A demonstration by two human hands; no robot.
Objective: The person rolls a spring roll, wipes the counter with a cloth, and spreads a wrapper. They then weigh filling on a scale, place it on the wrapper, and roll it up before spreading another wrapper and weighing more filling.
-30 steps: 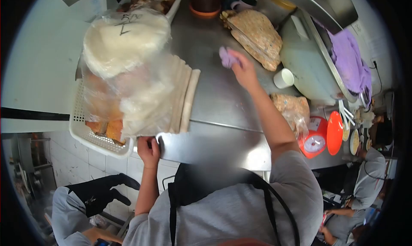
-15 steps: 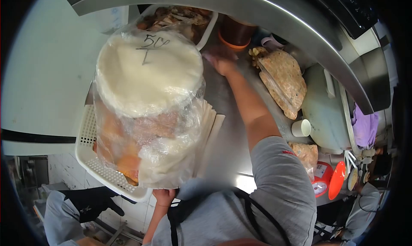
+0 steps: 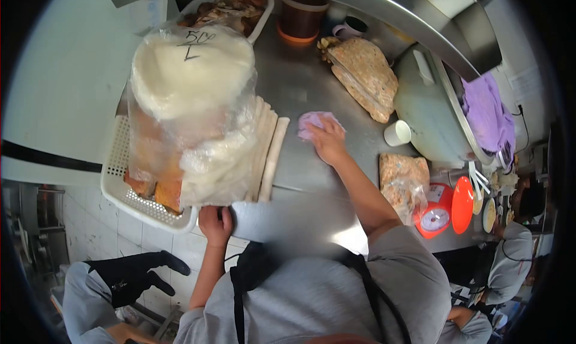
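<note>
My right hand presses a crumpled pale purple cloth flat against the steel table, its fingers curled over the cloth. At the table's front edge, my left hand is closed, just below a clear plastic bag and beside the white basket's corner. Whatever its fingers grip, if anything, is hidden. The bag holds a stack of round white sheets, with handwriting on top. Several pale rolled strips lie between the bag and the cloth.
A white perforated basket holds browned food under the bag. Behind are a tray of browned pieces and a dark red container. At right sit speckled slabs, a white cup, a red scale. Other people stand nearby.
My right hand has drawn the cloth back from the far side of the table toward me. The view has shifted, and more of my left hand shows at the front edge.
</note>
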